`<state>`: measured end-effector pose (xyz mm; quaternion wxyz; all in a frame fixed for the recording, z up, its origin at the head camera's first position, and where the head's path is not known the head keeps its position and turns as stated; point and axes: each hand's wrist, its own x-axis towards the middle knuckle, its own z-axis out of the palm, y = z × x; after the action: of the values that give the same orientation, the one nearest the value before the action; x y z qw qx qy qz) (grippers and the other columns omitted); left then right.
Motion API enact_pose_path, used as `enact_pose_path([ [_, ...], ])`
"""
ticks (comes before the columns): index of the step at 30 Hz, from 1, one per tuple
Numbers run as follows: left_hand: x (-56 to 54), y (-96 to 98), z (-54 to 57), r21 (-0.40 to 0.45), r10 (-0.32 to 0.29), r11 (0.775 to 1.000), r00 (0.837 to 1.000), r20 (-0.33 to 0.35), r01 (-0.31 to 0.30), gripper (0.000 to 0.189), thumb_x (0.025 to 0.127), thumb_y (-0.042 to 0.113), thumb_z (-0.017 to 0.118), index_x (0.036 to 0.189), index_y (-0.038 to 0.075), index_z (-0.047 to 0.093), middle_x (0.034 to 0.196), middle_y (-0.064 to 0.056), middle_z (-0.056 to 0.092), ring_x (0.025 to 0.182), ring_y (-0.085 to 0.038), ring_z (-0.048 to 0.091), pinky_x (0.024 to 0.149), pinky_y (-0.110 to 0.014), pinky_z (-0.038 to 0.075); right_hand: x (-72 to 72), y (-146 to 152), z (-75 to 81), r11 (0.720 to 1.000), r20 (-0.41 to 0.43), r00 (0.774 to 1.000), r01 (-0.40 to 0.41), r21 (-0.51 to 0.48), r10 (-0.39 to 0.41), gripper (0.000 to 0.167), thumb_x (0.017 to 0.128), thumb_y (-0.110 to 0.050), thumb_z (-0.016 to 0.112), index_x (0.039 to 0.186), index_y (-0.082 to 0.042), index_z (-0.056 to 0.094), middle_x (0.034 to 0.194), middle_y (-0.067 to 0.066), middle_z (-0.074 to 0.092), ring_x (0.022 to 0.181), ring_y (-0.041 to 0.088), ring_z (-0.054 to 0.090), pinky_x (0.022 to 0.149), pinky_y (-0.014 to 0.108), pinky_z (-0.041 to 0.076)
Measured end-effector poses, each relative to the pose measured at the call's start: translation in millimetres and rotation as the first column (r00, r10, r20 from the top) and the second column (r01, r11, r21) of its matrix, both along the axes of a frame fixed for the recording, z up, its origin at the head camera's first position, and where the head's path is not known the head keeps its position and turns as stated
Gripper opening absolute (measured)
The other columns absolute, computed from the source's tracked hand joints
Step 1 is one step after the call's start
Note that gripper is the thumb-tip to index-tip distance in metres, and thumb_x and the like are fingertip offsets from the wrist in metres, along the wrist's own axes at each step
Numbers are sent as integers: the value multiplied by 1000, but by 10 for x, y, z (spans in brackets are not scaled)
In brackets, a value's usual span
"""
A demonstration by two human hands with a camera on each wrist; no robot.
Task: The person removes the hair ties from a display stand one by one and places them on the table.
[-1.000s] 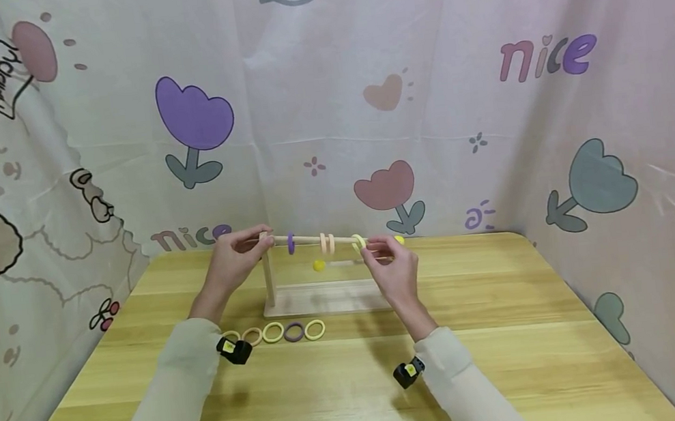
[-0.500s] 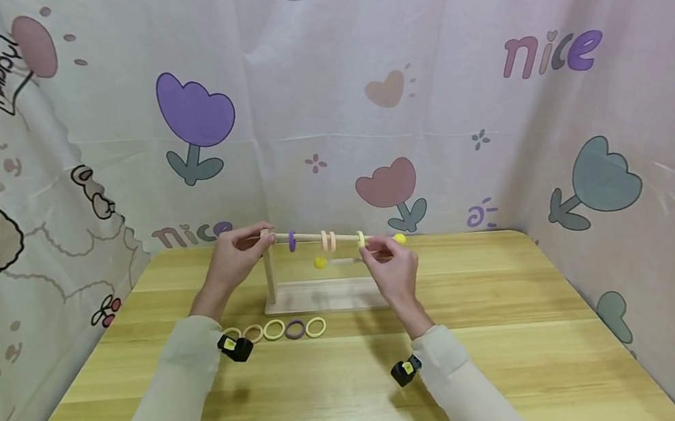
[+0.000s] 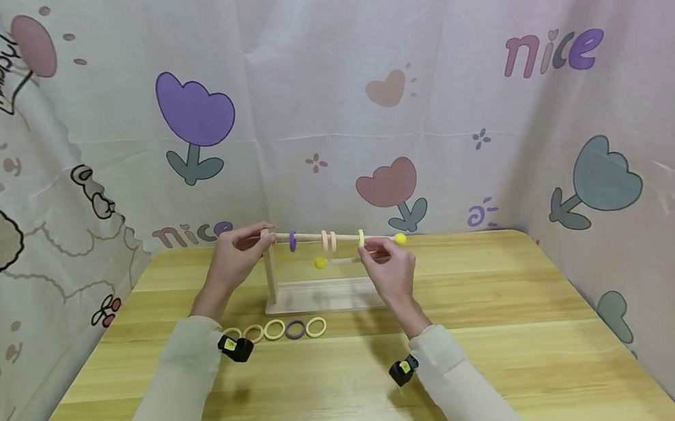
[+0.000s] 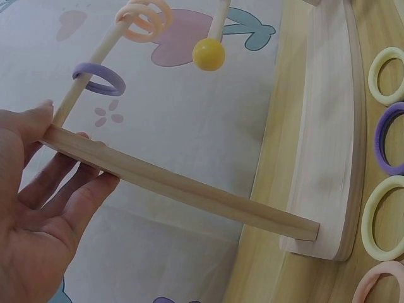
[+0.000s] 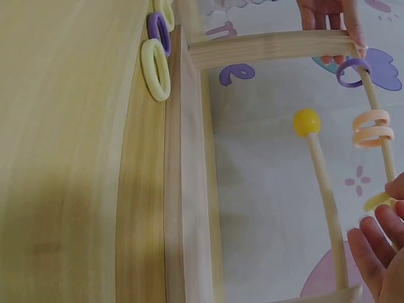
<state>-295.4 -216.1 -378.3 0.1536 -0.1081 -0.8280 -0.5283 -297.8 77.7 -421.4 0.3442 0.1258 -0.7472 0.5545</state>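
A wooden stand (image 3: 269, 276) holds an upper rod (image 3: 309, 237) with a yellow ball (image 3: 399, 239) at its right end. On the rod hang a purple hair tie (image 4: 99, 78), two peach hair ties (image 5: 372, 128) and a pale yellow hair tie (image 3: 361, 237). My left hand (image 3: 233, 259) grips the top of the left post (image 4: 183, 186), thumb above and fingers below. Toward the rod's right end, my right hand (image 3: 393, 270) pinches the lower edge of the pale yellow hair tie, seen partly behind the fingers in the right wrist view.
A lower rod with a yellow ball (image 3: 320, 263) points left above the stand's base (image 3: 322, 296). Several more hair ties lie in a row on the table before it, including a purple one (image 3: 295, 329) and a yellow one (image 3: 315, 327). A printed curtain (image 3: 302, 104) hangs behind.
The pale yellow hair tie has gone from tilted to upright on the rod. My right hand has shifted slightly left, showing more of the end ball. The left hand keeps its grip.
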Motion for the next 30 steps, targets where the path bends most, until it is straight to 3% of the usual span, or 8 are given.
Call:
enact_pose_path([
  [7,2,-7,6,5,-3,1000,1000,-3,3,43,98,35,72,131,7,71,126,-16,73,96,4,67,81,-12,56,-1,16,8,999,-40,999,15,35,-14,9,84,1,79,93,3,78,85,18,78,67,31,75,63,13,56],
  [16,6,10,19,15,-8,1000,1000,8,8,39,98,33,72,130,9,72,125,-18,73,97,3,68,82,-12,56,7,186,-2,999,-38,999,32,17,-31,10,85,3,77,95,4,78,86,21,78,68,35,75,64,4,51],
  [30,0,-8,26,23,-25,999,1000,13,25,39,99,29,72,131,8,71,125,-19,73,100,-6,70,80,-12,56,37,365,-59,996,-58,995,78,-48,-80,13,85,6,76,96,2,80,81,21,77,65,38,73,62,3,50],
])
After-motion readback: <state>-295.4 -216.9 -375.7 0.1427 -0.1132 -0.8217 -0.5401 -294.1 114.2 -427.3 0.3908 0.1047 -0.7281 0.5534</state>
